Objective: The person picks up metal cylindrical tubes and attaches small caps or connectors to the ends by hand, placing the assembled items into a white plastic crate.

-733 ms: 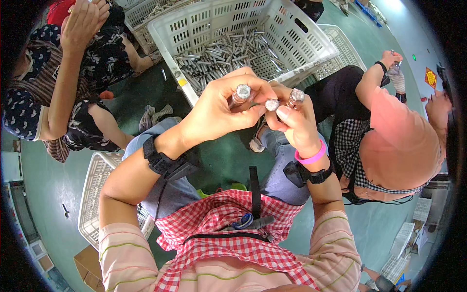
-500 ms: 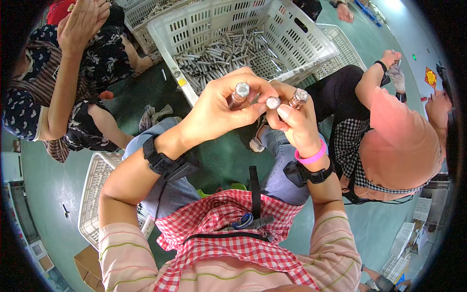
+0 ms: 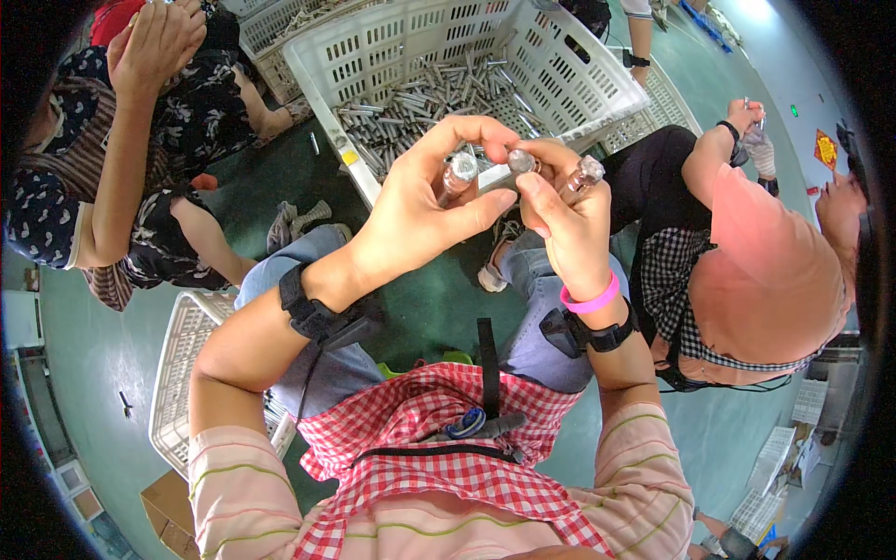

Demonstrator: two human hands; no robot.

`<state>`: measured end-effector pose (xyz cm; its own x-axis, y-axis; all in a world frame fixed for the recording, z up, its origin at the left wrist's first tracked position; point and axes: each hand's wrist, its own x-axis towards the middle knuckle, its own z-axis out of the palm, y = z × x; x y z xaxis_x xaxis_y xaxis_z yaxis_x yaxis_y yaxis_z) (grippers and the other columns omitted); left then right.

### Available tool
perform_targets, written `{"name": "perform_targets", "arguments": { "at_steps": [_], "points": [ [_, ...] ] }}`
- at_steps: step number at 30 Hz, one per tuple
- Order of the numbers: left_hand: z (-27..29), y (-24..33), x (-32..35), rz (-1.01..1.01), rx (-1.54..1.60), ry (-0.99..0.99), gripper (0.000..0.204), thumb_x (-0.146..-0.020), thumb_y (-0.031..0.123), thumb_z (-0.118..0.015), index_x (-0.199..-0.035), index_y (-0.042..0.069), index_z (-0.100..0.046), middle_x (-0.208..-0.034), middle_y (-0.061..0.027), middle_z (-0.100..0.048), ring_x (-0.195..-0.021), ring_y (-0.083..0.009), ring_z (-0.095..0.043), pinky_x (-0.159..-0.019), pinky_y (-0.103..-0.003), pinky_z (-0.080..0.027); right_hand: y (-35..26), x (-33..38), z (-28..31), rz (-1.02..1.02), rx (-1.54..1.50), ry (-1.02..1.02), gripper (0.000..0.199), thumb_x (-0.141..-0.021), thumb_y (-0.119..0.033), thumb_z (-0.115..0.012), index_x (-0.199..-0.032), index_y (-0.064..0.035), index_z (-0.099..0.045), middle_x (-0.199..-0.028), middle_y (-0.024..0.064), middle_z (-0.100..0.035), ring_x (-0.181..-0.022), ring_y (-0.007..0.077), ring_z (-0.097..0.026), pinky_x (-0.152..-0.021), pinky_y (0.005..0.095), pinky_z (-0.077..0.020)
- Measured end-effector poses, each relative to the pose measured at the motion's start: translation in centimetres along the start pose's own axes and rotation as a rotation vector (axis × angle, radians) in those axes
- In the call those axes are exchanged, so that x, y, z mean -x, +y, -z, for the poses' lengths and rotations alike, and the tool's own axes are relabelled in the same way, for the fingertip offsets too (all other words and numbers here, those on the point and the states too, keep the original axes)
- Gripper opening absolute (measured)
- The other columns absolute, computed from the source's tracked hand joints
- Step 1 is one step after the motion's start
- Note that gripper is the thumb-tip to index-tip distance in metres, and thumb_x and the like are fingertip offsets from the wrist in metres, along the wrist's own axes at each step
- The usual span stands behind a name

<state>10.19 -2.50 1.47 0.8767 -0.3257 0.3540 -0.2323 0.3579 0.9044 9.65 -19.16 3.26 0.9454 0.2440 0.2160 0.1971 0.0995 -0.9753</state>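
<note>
My left hand [image 3: 406, 210] is curled around a silvery metal cylinder [image 3: 460, 170], its pale round end facing up. The left thumb stretches out apart from it, and the index fingertip reaches over to the right fingers. In my right hand [image 3: 571, 233], a second metal cylinder [image 3: 523, 161] sits pinched between thumb and index finger. Another one, a metal piece with a rough bright end [image 3: 586, 172], is held deeper in the same hand. The cylinders' lower parts are hidden by fingers. Both hands are raised in front of a white plastic crate [image 3: 322, 98] of loose metal cylinders [image 3: 420, 112].
Co-workers sit close by: one in patterned clothes [image 3: 98, 177] at left, one in a salmon top [image 3: 770, 271] at right. Another white crate [image 3: 177, 373] stands beside my left elbow. A cardboard box [image 3: 173, 509] lies behind it. Single metal piece [image 3: 315, 143] on the green floor.
My left thumb has come off the middle cylinder and opened away from it. That cylinder has risen slightly in my right fingers. A person's arm has come in at the top right.
</note>
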Motion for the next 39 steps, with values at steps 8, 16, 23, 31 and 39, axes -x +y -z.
{"name": "perform_targets", "arguments": {
  "at_steps": [8, 16, 23, 31, 39],
  "points": [
    [0.2, -0.4, -0.2, -0.042, -0.078, 0.070, 0.033, -0.075, 0.000, -0.063, -0.104, 0.004, -0.048, -0.091, 0.0027, -0.047, -0.058, 0.0026, -0.040, -0.050, -0.013, -0.032, -0.1, 0.2, -0.4, -0.049, 0.033, -0.003, 0.029, -0.082, -0.013, -0.061, -0.106, 0.0025, -0.054, -0.074, -0.0003, -0.055, -0.049, 0.0006, -0.039, -0.041, 0.0165, -0.0272],
    [0.2, -0.4, -0.3, -0.044, 0.000, 0.104, 0.033, -0.075, -0.002, -0.061, -0.105, 0.004, -0.048, -0.091, 0.0019, -0.048, -0.063, 0.0012, -0.044, -0.053, -0.014, -0.035, -0.5, 0.1, -0.2, -0.098, 0.029, -0.030, 0.029, -0.088, -0.019, -0.050, -0.106, 0.0035, -0.053, -0.063, -0.0008, -0.053, -0.044, 0.0025, -0.040, -0.039, 0.0176, -0.0288],
    [0.2, -0.1, -0.2, -0.024, -0.088, 0.060, 0.035, -0.074, -0.003, -0.061, -0.105, 0.004, -0.049, -0.092, 0.0017, -0.049, -0.058, 0.0021, -0.040, -0.049, -0.013, -0.031, -0.4, 0.1, -0.1, -0.168, -0.019, -0.077, 0.029, -0.087, -0.024, -0.051, -0.101, 0.0009, -0.054, -0.052, -0.0022, -0.045, -0.041, 0.0028, -0.037, -0.039, 0.0182, -0.0266],
    [0.3, -0.1, -0.1, -0.014, -0.081, 0.055, 0.036, -0.074, -0.002, -0.061, -0.106, 0.004, -0.048, -0.094, 0.0023, -0.050, -0.057, 0.0022, -0.039, -0.048, -0.014, -0.031, -0.5, 0.1, -0.1, -0.166, -0.067, -0.097, 0.026, -0.085, -0.020, -0.054, -0.100, 0.0008, -0.054, -0.059, -0.0020, -0.048, -0.043, 0.0025, -0.038, -0.039, 0.0182, -0.0270],
    [0.5, -0.1, -0.2, -0.003, -0.060, 0.016, 0.038, -0.074, 0.000, -0.063, -0.109, 0.005, -0.048, -0.097, 0.0021, -0.049, -0.057, 0.0021, -0.038, -0.048, -0.014, -0.031, -0.7, 0.0, -0.3, -0.153, -0.105, -0.058, 0.022, -0.084, -0.016, -0.058, -0.098, 0.0007, -0.055, -0.075, 0.0002, -0.056, -0.044, 0.0022, -0.039, -0.039, 0.0175, -0.0279]
  ]
}}
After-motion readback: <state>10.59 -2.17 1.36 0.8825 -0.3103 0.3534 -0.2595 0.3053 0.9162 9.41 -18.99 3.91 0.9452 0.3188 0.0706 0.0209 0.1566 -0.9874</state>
